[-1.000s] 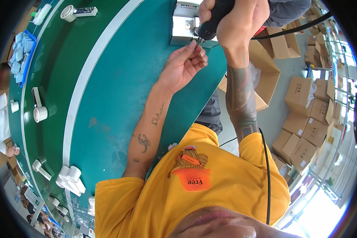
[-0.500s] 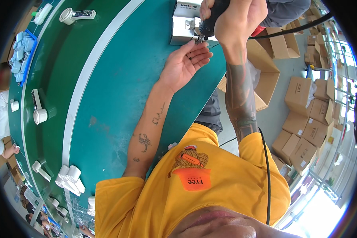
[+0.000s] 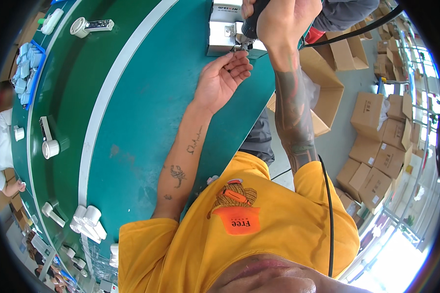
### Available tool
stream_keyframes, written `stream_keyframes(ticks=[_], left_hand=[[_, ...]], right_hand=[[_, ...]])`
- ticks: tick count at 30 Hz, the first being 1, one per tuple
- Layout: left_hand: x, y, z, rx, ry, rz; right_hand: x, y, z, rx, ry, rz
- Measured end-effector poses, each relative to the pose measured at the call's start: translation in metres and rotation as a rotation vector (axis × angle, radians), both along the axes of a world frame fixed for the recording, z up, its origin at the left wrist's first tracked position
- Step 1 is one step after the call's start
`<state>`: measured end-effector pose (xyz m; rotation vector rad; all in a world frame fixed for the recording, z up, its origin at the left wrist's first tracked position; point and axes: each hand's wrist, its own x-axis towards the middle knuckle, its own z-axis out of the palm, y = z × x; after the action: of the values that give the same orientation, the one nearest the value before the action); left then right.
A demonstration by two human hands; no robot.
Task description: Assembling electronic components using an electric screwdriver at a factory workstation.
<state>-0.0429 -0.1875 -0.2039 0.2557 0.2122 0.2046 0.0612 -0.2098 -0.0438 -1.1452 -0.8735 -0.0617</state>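
My right hand is wrapped around a black power screwdriver, its tip pointing down to the left. Close under that tip is my left hand, palm up. Its thumb and forefinger come together beside a small metal piece, and the other fingers are loosely curled. What the fingertips pinch is too small to make out. Right behind them stands a silver box-shaped machine with a metal fitting on its front, partly hidden by the screwdriver and right hand.
A green conveyor runs along the left, carrying white round-headed parts. More white parts are piled on its light rail. A blue tray holds pale blue pieces. Cardboard boxes stand at right; a black cable crosses the upper right.
Both hands and the screwdriver have shifted slightly left together along the front of the silver machine. The view has moved a little as well.
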Motion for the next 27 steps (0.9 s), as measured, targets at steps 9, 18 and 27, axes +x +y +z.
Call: stream_keyframes(ticks=[9,18,27], left_hand=[[-0.016,-0.003,0.016,0.113,-0.034,-0.083],[0.026,0.027,0.109,0.513,0.079,-0.079],[0.098,0.12,0.151,0.881,-0.42,0.027]], right_hand=[[-0.033,-0.026,0.01,0.175,0.342,0.061],[0.037,-0.127,-0.014,0.736,0.508,0.024],[0.013,-0.153,-0.078,0.542,0.894,-0.11]])
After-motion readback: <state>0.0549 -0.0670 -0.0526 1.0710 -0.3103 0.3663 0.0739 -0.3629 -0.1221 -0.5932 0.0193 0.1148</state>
